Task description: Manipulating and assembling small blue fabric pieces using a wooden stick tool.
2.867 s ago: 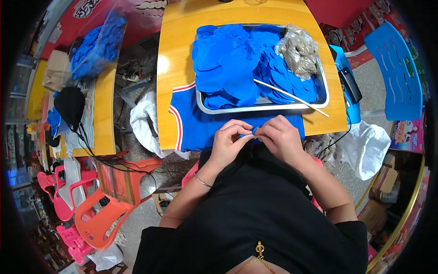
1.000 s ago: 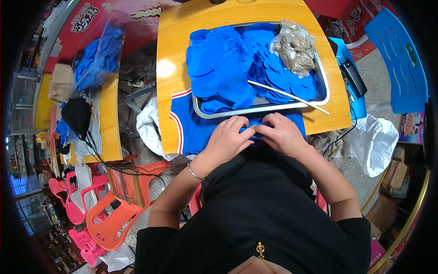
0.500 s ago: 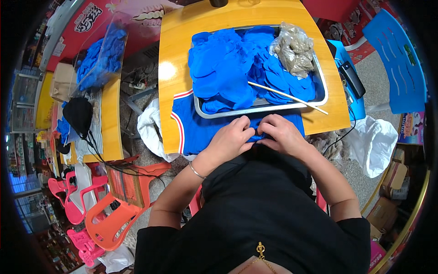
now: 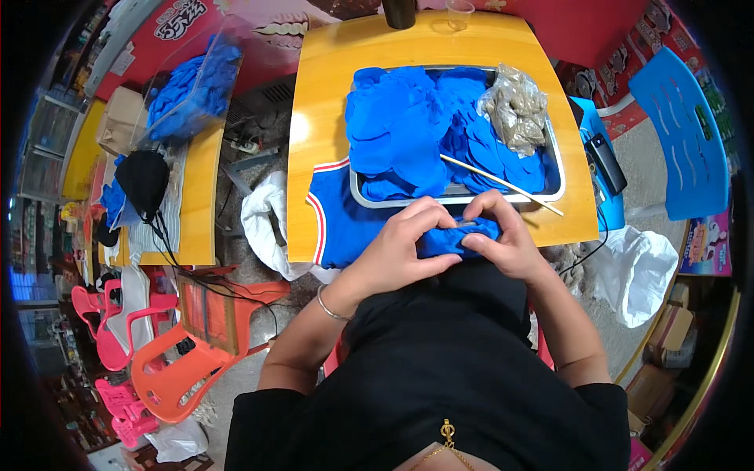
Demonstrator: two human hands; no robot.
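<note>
Both of my hands are raised near the table's front edge, below the metal tray (image 4: 463, 199). Between them is a small blue fabric piece (image 4: 449, 242), bunched up. My left hand (image 4: 402, 250) pinches its left side with thumb and fingers. My right hand (image 4: 506, 239) curls round its right end, with the thumb pressed on top. A greyish bit shows at the top of the bundle, too small to name. Blue cloth with red-and-white trim (image 4: 334, 206) lies under the tray's left front corner. Stacked blue fabric pieces (image 4: 400, 133) fill much of the tray.
A clear bag of brownish lumps (image 4: 514, 110) rests in the tray's right side. A thin wooden stick (image 4: 503, 184) lies across the tray's front rim. At the table's back stand a dark cup (image 4: 399, 14) and a clear cup (image 4: 459, 14). A blue chair (image 4: 682, 133) is at right.
My hands have lifted and turned, bringing the bunched blue fabric piece up into sight. The right hand's fingers are now curled round its end. The whole view has shifted slightly.
</note>
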